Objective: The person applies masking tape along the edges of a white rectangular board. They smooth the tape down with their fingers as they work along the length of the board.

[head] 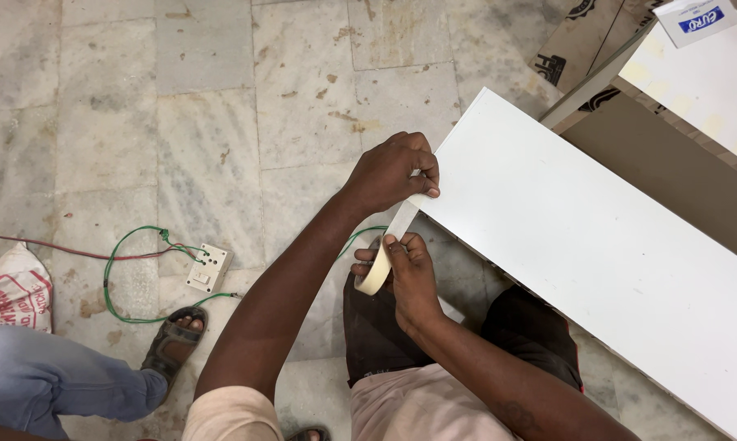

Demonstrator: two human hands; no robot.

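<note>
My left hand (393, 171) pinches the free end of a cream tape strip (402, 220) against the near edge of a long white board (581, 237). My right hand (409, 278) grips the roll of cream tape (377, 273) just below, with the strip stretched between the two hands. The board runs diagonally from upper middle to lower right, resting over my lap.
A white switch box (208, 269) with green wire (111, 278) lies on the marble floor at left. Another person's leg in blue trousers and a sandalled foot (173, 339) sit at lower left, beside a printed sack (13, 290). Cardboard and another white panel (703, 82) lie at upper right.
</note>
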